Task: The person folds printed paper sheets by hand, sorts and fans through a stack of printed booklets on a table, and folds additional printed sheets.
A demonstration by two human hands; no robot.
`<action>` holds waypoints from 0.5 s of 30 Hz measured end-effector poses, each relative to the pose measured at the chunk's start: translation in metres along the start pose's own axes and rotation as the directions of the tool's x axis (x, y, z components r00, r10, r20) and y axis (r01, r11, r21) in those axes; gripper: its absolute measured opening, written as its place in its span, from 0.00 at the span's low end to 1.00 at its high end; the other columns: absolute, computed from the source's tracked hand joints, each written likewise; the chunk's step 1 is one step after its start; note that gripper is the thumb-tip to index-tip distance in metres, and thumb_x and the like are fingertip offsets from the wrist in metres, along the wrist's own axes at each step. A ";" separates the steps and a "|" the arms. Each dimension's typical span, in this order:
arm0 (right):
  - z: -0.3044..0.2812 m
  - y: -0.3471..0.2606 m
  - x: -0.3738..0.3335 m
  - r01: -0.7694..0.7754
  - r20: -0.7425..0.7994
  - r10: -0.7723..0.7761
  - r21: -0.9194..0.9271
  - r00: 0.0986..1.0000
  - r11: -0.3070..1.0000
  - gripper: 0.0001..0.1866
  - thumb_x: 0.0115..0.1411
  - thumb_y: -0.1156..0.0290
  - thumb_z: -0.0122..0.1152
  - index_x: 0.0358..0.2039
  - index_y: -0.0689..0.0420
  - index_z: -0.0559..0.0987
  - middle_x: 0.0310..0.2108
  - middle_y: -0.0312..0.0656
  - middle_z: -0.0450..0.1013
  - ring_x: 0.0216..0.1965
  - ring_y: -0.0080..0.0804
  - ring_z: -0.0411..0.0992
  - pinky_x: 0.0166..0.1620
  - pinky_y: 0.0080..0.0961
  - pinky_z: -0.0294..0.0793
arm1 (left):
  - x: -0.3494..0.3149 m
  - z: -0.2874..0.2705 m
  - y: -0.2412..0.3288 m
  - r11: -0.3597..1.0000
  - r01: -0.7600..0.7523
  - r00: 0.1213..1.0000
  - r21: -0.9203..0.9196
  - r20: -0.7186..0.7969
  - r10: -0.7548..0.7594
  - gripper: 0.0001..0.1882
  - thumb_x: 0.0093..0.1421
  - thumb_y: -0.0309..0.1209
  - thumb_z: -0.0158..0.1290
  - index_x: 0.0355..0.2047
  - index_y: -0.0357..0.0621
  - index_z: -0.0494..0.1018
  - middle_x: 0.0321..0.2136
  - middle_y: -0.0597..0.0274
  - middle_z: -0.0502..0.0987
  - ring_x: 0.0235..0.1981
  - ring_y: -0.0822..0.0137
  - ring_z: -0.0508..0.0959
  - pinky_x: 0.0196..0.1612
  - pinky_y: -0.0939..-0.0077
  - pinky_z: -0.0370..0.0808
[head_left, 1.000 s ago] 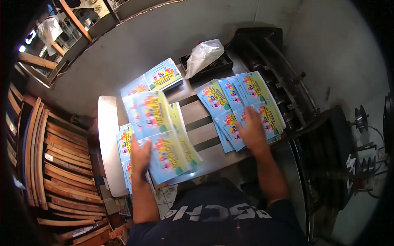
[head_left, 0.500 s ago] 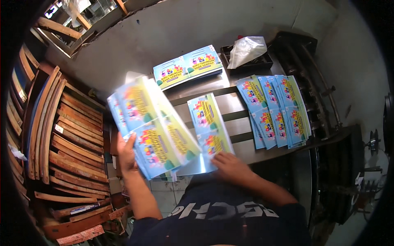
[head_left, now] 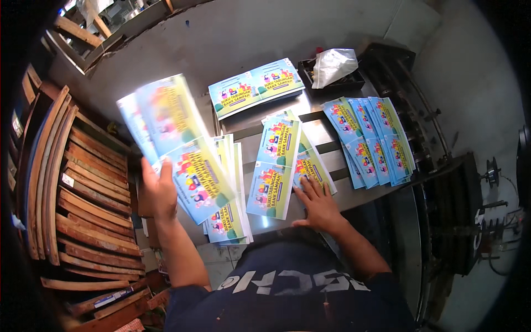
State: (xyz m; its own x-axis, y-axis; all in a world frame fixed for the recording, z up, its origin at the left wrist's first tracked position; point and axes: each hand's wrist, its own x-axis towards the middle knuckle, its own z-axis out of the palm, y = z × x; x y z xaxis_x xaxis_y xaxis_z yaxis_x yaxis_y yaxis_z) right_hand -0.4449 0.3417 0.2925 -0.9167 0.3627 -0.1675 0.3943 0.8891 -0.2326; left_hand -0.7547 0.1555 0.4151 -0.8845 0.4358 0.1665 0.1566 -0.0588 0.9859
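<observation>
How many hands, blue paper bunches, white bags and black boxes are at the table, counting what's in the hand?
Hands: 2, left hand and right hand
Blue paper bunches: 5, held bunch, back stack, fanned bunch, middle bunch, lower pile, partly covered
White bag: 1
Black box: 1
Total: 9

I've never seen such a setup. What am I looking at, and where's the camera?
No robot here, just a person's two bare hands, seen from a wide camera on their head looking down; its lens bends straight edges. The left grip holds a bundle of printed sheets. The right grip, fingers spread, touches more sheets on the metal table. A neat stack lies at the back and a fanned-out group on the right. A whitish bag lies over a dark tray.
</observation>
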 end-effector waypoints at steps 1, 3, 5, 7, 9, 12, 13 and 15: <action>-0.003 -0.005 -0.007 0.009 0.003 -0.009 -0.004 1.000 1.000 0.56 0.45 0.33 0.66 0.67 0.52 0.58 0.70 0.49 0.48 0.72 0.47 0.42 0.68 0.57 0.42 | 0.003 -0.007 -0.006 0.989 0.107 0.988 -0.098 0.123 -0.095 0.16 0.66 0.23 0.46 0.54 0.34 0.63 0.41 0.53 0.77 0.37 0.68 0.77 0.42 0.74 0.76; -0.003 -0.003 -0.027 -0.009 0.093 0.022 -0.135 0.995 0.991 0.45 0.52 0.47 0.68 0.66 0.51 0.62 0.69 0.48 0.52 0.71 0.45 0.46 0.68 0.53 0.47 | -0.007 0.007 -0.040 0.976 0.209 0.951 -0.063 0.244 -0.188 0.16 0.66 0.25 0.47 0.53 0.35 0.65 0.39 0.54 0.77 0.37 0.68 0.78 0.41 0.73 0.77; 0.016 0.006 -0.051 0.010 -0.052 -0.015 -0.104 0.999 0.995 0.40 0.50 0.56 0.69 0.62 0.52 0.66 0.66 0.47 0.58 0.68 0.47 0.53 0.65 0.49 0.54 | -0.028 0.031 -0.095 0.936 0.250 0.877 0.248 0.351 -0.328 0.18 0.63 0.27 0.50 0.53 0.34 0.68 0.42 0.55 0.77 0.41 0.68 0.77 0.45 0.70 0.75; 0.019 0.018 -0.065 0.007 -0.197 -0.020 -0.071 0.980 0.997 0.36 0.48 0.65 0.71 0.59 0.53 0.71 0.63 0.47 0.64 0.65 0.48 0.60 0.63 0.46 0.61 | -0.048 0.062 -0.102 0.903 0.430 0.782 0.013 0.494 -0.380 0.21 0.63 0.24 0.49 0.57 0.34 0.64 0.43 0.55 0.77 0.39 0.68 0.79 0.44 0.72 0.77; 0.005 0.027 -0.073 -0.016 -0.302 0.232 0.578 0.925 0.816 0.24 0.53 0.73 0.63 0.53 0.56 0.77 0.50 0.46 0.76 0.51 0.53 0.73 0.52 0.33 0.72 | -0.057 0.066 -0.101 0.818 0.563 0.725 -0.120 0.548 -0.418 0.21 0.63 0.24 0.49 0.57 0.35 0.64 0.44 0.54 0.77 0.40 0.68 0.79 0.45 0.73 0.77; -0.014 0.044 -0.083 -0.266 -0.207 0.696 0.820 0.688 0.506 0.17 0.65 0.74 0.53 0.53 0.60 0.76 0.44 0.46 0.78 0.43 0.43 0.76 0.46 0.30 0.75 | -0.057 0.076 -0.102 0.793 0.608 0.653 -0.024 0.584 -0.483 0.21 0.63 0.27 0.48 0.56 0.34 0.65 0.45 0.52 0.77 0.46 0.65 0.77 0.51 0.70 0.73; -0.021 0.048 -0.081 -0.138 -0.185 0.771 0.933 0.609 0.332 0.17 0.68 0.73 0.48 0.55 0.62 0.75 0.46 0.47 0.77 0.43 0.39 0.76 0.47 0.31 0.74 | -0.059 0.080 -0.112 0.794 0.607 0.652 -0.027 0.587 -0.479 0.21 0.63 0.27 0.48 0.56 0.34 0.65 0.45 0.52 0.77 0.46 0.65 0.77 0.51 0.70 0.73; -0.041 0.034 -0.076 0.100 -0.337 0.800 0.938 0.496 0.333 0.18 0.70 0.72 0.46 0.56 0.65 0.73 0.47 0.48 0.76 0.44 0.33 0.74 0.48 0.32 0.74 | -0.067 0.093 -0.145 0.922 0.228 0.710 0.314 0.594 -0.378 0.20 0.63 0.27 0.49 0.55 0.34 0.65 0.44 0.49 0.77 0.45 0.62 0.77 0.52 0.67 0.72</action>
State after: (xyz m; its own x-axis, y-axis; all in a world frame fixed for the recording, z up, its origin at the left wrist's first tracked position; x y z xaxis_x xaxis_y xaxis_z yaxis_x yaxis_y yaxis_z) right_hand -0.3646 0.3555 0.3367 -0.1608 0.9855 0.0539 0.1003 0.0706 -0.9925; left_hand -0.6779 0.2181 0.2597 -0.4265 0.8650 -0.2642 0.0803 0.3272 0.9416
